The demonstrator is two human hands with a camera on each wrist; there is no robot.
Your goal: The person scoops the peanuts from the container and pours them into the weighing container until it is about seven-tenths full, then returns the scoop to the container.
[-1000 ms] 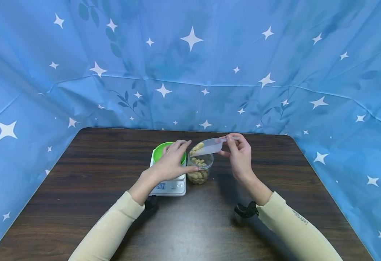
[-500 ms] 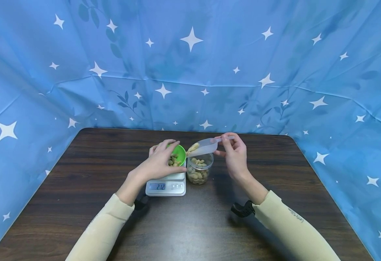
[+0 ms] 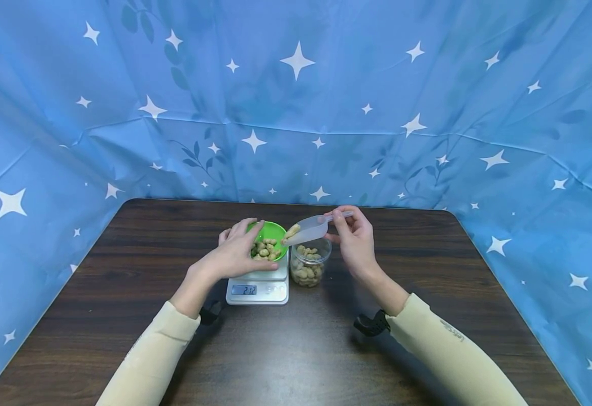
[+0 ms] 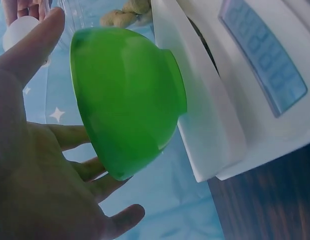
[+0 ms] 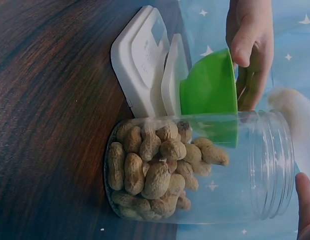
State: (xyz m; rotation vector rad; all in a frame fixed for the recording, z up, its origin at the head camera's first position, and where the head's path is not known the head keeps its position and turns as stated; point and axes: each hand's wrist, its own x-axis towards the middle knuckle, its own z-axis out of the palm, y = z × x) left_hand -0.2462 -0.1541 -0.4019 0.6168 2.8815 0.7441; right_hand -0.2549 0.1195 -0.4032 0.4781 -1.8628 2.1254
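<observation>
In the head view my right hand pinches the handle of a translucent scoop holding peanuts. The scoop's tip is at the right rim of a green bowl, above a clear jar. Peanuts lie in the bowl, which stands on a white kitchen scale. My left hand is spread at the bowl's left side. Its thumb stands off the bowl in the left wrist view; some fingertips pass behind the rim, so contact is unclear. The jar is part full of peanuts.
The jar stands close against the scale's right side on a dark wooden table. Behind the table hangs a blue curtain with white stars. The scale's display shows digits like 212.
My left hand has moved left from over the bowl to its side, uncovering the peanuts. The right hand has brought the scoop left to the bowl's rim. The display has changed from about 30.3.
</observation>
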